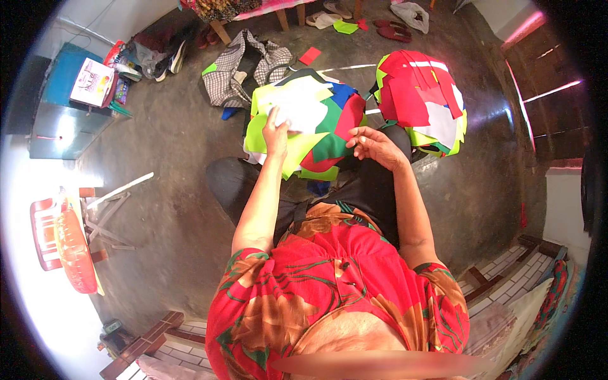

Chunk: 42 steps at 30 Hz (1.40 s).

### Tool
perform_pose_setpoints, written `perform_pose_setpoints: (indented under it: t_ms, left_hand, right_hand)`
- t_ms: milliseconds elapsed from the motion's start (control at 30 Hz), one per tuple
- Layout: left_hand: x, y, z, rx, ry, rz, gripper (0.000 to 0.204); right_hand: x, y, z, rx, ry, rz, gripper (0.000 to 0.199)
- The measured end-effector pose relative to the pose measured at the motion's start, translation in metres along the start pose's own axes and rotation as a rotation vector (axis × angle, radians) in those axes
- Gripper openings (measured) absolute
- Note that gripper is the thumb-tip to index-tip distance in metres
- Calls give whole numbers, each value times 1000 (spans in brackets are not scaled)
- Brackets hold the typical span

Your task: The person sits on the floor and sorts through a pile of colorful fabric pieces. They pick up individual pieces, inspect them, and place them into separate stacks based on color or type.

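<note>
The cloth pile (pixel 331 133) is lying at 12 o'clock. The left hand (pixel 276 136) is touching its white cloth (pixel 301 104); I cannot tell whether it's pinching. The right hand (pixel 378 147) is hovering, fingers parted, by the pile's 3 o'clock edge. Handling 1 layer singly is probably working best.

At ten o'clock a blue cabinet (pixel 56 123) bears a white printed box (pixel 93 82). At one o'clock, dark-red shoes (pixel 391 30) lie near a crumpled white plastic bag (pixel 413 15); at two, light shows through gaps in a brown wooden door (pixel 550 95).
</note>
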<state>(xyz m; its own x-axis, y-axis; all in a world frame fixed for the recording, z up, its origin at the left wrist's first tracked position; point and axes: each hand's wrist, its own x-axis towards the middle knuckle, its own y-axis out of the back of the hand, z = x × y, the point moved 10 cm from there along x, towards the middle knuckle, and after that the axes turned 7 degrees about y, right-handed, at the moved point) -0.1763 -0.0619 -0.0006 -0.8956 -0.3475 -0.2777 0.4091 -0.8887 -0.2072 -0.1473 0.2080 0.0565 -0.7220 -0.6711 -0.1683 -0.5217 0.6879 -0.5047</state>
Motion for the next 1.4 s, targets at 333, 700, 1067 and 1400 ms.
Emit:
perform_pose_setpoints:
  t_ms: [333,700,1067,1400]
  left_hand:
    - [-10,17,-6,266,-2,6,58]
    - [-32,23,45,800,-541,242,53]
    - [-40,-108,38,1326,-719,-130,32]
    - [-23,-128,15,1756,-756,-172,16]
  right_hand:
    - [0,5,3,-37,-28,31,33]
    - [0,6,3,-57,-11,39,34]
    - [-2,4,2,-71,-17,23,35]
    - [-2,2,-1,-58,-4,2,34]
